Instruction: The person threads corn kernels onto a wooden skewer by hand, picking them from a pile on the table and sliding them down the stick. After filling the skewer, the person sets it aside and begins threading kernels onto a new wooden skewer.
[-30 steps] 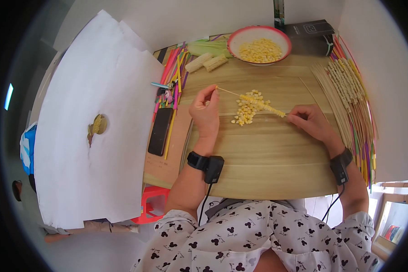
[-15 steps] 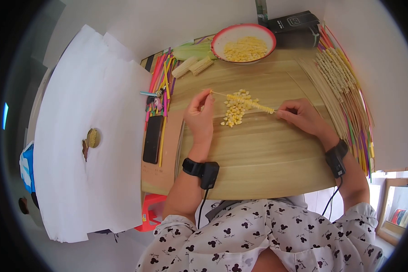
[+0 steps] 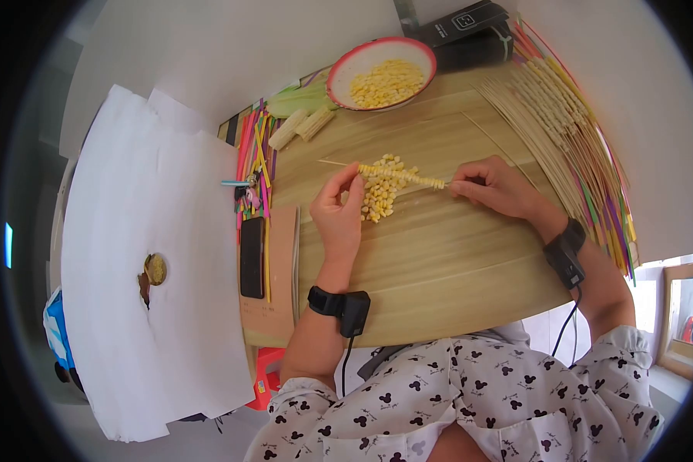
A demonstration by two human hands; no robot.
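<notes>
A thin wooden skewer threaded with a row of corn kernels (image 3: pixel 408 178) is held level between my two hands. My left hand (image 3: pixel 337 212) pinches it at the left end of the row, and a bare length of stick pokes out past the fingers. At the other end, my right hand (image 3: pixel 494 187) grips the skewer just beyond the last kernel, thumb against curled fingers. Under the skewer lies a pile of loose corn kernels (image 3: pixel 379 202) on the wooden table (image 3: pixel 431 269).
A red-rimmed bowl (image 3: pixel 337 68) of kernels stands at the back. Stripped corn cobs (image 3: pixel 287 129), coloured sticks (image 3: pixel 248 146) and a phone (image 3: pixel 252 258) are on the left. Bare skewers (image 3: pixel 516 115) and kernel-threaded skewers (image 3: pixel 550 96) lie at right, near a black box (image 3: pixel 466 50).
My left hand has slid along the skewer toward the right, from the bare tip to the kernels. My right hand keeps its end. The whole view has shifted and tilted slightly.
</notes>
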